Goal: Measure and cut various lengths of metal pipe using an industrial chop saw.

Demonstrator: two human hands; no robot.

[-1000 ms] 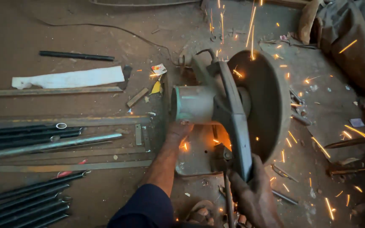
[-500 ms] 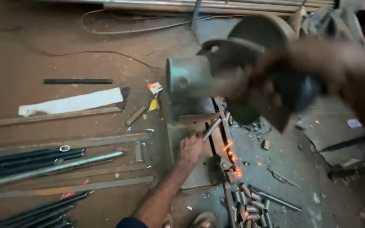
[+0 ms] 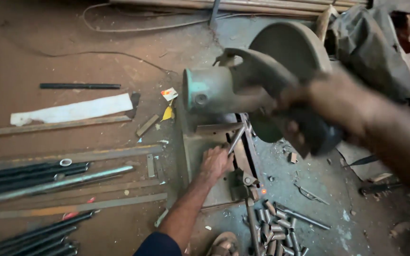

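Fingers of the left hand [image 3: 214,162] lie fairly flat and spread on the dull steel base plate [image 3: 196,159] of the chop saw [image 3: 243,90], their tips touching a thin metal rod [image 3: 236,140] that leans against the vise. Whether they pinch the rod cannot be told. The right hand [image 3: 309,106], blurred, is wrapped shut around the saw's dark handle [image 3: 304,130], with the saw head tilted up off the base. The saw's motor housing is a stubby cylinder with worn greenish paint; behind it a round, grey, dusty blade guard [image 3: 293,45] stands up.

Just below the base, on the gritty brown floor [image 3: 72,47], lies a heap of short cut tube pieces [image 3: 276,227], round and hollow. To the left, long black rods [image 3: 24,173] and a shiny grey pipe [image 3: 58,184] lie side by side, near flat rusty strips [image 3: 72,155] and a pale flat board [image 3: 72,112]. A sandalled foot [image 3: 224,244] shows at the lower edge.
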